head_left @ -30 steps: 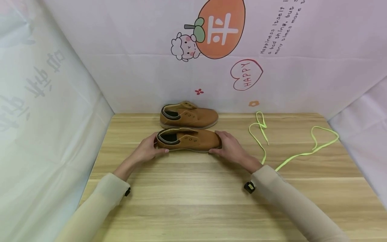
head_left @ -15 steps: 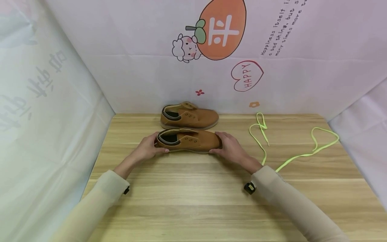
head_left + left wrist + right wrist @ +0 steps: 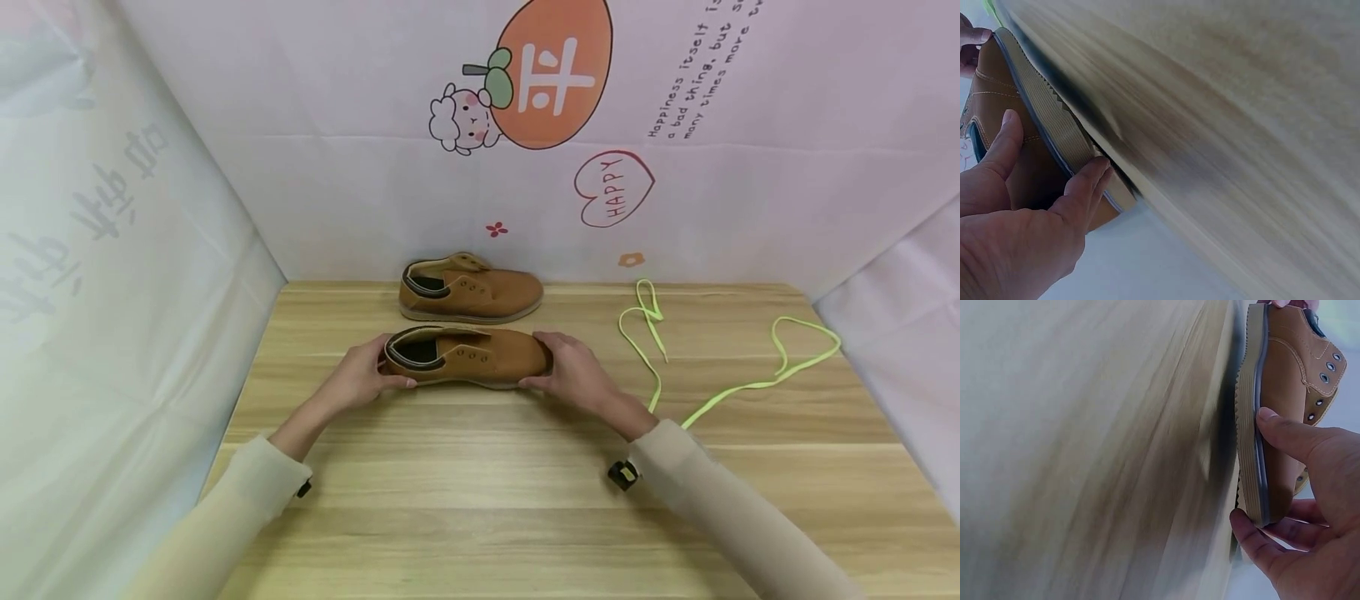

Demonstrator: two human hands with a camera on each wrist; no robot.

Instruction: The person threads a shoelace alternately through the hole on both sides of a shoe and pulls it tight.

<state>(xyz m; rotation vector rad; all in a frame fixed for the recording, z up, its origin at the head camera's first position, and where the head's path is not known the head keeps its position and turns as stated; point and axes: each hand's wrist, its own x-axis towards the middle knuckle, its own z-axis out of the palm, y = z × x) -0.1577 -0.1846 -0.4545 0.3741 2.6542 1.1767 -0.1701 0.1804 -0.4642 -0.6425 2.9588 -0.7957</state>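
Observation:
A brown shoe [image 3: 510, 354] without laces lies sideways between both hands, its toe to the right. My left hand [image 3: 358, 377] grips the heel end, thumb on the near side and fingers behind and under the sole, as the left wrist view shows. At the toe, my right hand [image 3: 576, 373] holds on with its thumb on the near side; in the right wrist view its fingers curl round the toe and a fingertip touches the ribbed sole [image 3: 1249, 437]. A dark gap shows between sole and tabletop. Behind stands a second brown shoe [image 3: 513, 293], untouched, also unlaced.
Two yellow-green shoelaces lie to the right on the wooden table [image 3: 465, 517]: one lace [image 3: 636, 342] close to the right forearm, the other lace [image 3: 757, 383] farther right. A printed white cloth [image 3: 337, 192] rises behind the table, and more cloth hangs at both sides.
Both hands have brought the front shoe slightly toward the near edge, and the gap to the rear shoe has widened. The rear shoe and laces keep their places.

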